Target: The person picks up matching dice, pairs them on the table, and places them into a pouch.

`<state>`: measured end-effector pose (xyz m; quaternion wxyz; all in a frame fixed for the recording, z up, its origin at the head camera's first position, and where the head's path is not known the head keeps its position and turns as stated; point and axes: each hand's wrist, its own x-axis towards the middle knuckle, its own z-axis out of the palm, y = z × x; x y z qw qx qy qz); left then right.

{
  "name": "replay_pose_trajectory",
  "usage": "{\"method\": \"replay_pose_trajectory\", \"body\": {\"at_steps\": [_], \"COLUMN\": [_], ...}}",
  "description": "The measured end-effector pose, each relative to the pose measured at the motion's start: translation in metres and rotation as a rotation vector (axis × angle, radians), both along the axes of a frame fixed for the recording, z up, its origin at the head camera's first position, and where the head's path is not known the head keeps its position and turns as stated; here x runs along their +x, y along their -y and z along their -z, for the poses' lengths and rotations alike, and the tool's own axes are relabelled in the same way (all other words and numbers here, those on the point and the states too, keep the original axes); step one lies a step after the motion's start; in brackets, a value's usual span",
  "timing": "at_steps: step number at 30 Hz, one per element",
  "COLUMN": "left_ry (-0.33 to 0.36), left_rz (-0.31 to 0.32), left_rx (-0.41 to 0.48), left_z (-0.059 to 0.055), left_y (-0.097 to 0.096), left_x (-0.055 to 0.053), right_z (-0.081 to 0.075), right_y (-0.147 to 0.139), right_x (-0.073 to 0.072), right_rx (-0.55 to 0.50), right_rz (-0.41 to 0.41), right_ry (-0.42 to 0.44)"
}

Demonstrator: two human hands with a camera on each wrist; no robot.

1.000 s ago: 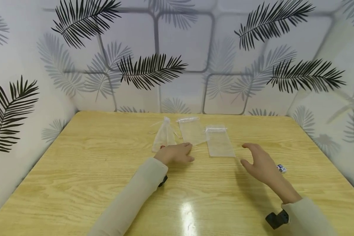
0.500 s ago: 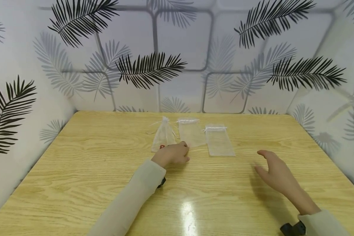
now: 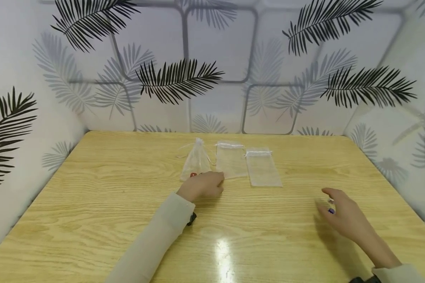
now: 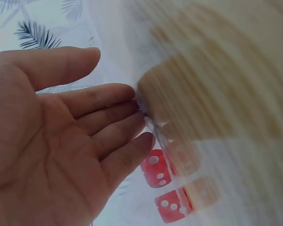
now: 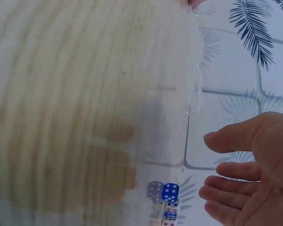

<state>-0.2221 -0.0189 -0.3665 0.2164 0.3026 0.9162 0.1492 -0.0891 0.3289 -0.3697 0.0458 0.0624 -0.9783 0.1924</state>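
Observation:
My left hand is at the lower left corner of the middle sheer white drawstring pouch, fingers extended with fingertips down at its edge. Left of it stands a gathered, tied pouch, partly hidden by that hand, with red dice at its bottom. Two red dice show beside my fingers in the left wrist view. A third pouch lies flat to the right. Over the table's right side, my right hand is spread and holds nothing. Blue and white dice sit just beyond its fingers.
The glossy wooden table mirrors the hands and dice in the wrist views. Leaf-patterned covering borders it at the back and both sides.
The middle pouch has turned straighter and shifted slightly right, away from the third pouch's overlap, as my left hand drew back a little left. My right hand has moved right and nearer, to the dice.

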Motion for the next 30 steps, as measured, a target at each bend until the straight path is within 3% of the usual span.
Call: {"method": "replay_pose_trajectory", "body": {"at_steps": [8,20,30], "left_ry": [-0.003,-0.026,-0.039], "left_rz": [0.017,0.020,0.031], "left_rx": [0.072,0.042,0.043], "left_z": [-0.002,-0.005,-0.004], "left_y": [0.006,0.009,0.009], "left_x": [0.003,0.004,0.004], "right_z": [0.007,0.011,0.011], "right_y": [-0.011,-0.021,-0.020], "right_x": [0.004,0.002,0.001], "right_rx": [0.003,0.019,0.048], "right_rz": [-0.009,0.025,0.015], "right_ry": [-0.042,0.047,0.024]}}
